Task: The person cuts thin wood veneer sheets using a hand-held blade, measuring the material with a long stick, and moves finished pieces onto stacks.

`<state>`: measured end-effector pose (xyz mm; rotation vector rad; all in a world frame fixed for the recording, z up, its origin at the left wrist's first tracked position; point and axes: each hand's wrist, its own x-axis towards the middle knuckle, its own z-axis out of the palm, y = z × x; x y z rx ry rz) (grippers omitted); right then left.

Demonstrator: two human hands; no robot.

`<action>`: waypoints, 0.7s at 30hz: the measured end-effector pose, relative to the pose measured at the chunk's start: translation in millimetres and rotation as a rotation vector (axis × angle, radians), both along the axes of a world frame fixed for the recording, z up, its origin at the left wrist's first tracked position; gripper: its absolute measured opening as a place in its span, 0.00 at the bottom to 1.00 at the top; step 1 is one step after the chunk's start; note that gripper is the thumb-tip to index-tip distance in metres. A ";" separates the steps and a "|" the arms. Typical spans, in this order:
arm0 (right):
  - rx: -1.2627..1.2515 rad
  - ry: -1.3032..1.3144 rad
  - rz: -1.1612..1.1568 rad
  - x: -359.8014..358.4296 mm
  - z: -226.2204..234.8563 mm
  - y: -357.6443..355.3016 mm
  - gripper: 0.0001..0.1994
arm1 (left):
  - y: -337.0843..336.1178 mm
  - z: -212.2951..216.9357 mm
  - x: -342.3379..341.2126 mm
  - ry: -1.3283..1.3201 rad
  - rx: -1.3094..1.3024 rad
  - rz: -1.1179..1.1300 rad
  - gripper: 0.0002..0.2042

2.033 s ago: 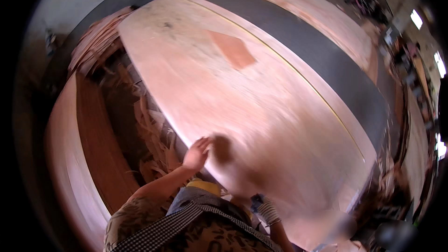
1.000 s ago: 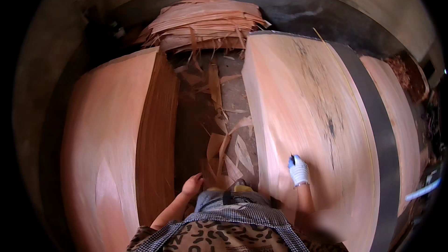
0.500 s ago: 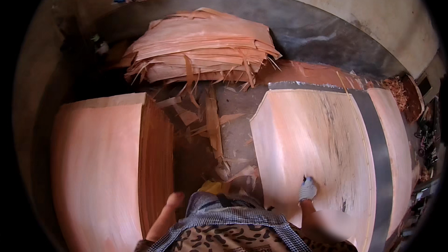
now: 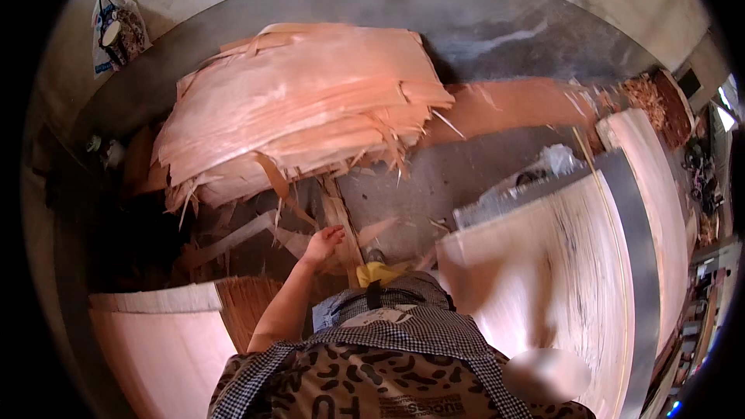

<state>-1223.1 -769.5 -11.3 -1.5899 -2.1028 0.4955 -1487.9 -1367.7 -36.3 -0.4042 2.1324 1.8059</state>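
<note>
- Left grip (image 4: 324, 244): bare, fingers loosely bent and partly spread, pointing forward and to the right; nothing shows in it.
- Left wrist: nearly in line with the forearm (image 4: 283, 310), which slants from the short sleeve at lower left, up and rightward, ahead of the body.
- Right grip: out of sight, so I cannot tell how far open it is or what it holds; a blurred patch (image 4: 547, 376) covers the spot beside the right shoulder.
- Nearest the left grip: a long wood strip (image 4: 339, 213) on the floor, just beyond and beside the fingers; whether they touch it I cannot tell.
- Just right of the hand, lower down: yellow cloth (image 4: 378, 274) at a foot, then the checked apron (image 4: 403, 341).
- Thin scraps (image 4: 233, 240) lie left of the strip.
- Ahead: a ragged pile (image 4: 303, 101) of pinkish sheets, near the dark lower wall (image 4: 372, 0).
- Lower left: the left stack (image 4: 171, 357), its layered side facing the person.
- Right: the right stack (image 4: 594, 264), dark-streaked, with a thin yellow strip (image 4: 615, 221) along its far side and a grey band (image 4: 630, 240) beyond.
- Upper left: a bag (image 4: 120, 31) hangs on the wall.
</note>
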 end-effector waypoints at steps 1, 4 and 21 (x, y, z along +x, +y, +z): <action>-0.073 0.113 -0.054 -27.9 0.2 1.9 0.11 | -14.6 4.2 -17.6 -0.015 0.087 0.069 0.15; -0.002 -0.157 0.243 -131.0 1.4 7.0 0.10 | -42.1 12.0 -88.9 -0.044 0.372 0.256 0.18; -0.365 -0.581 1.422 -520.9 59.6 -426.3 0.09 | -262.3 -61.3 -407.1 -0.314 0.739 1.056 0.13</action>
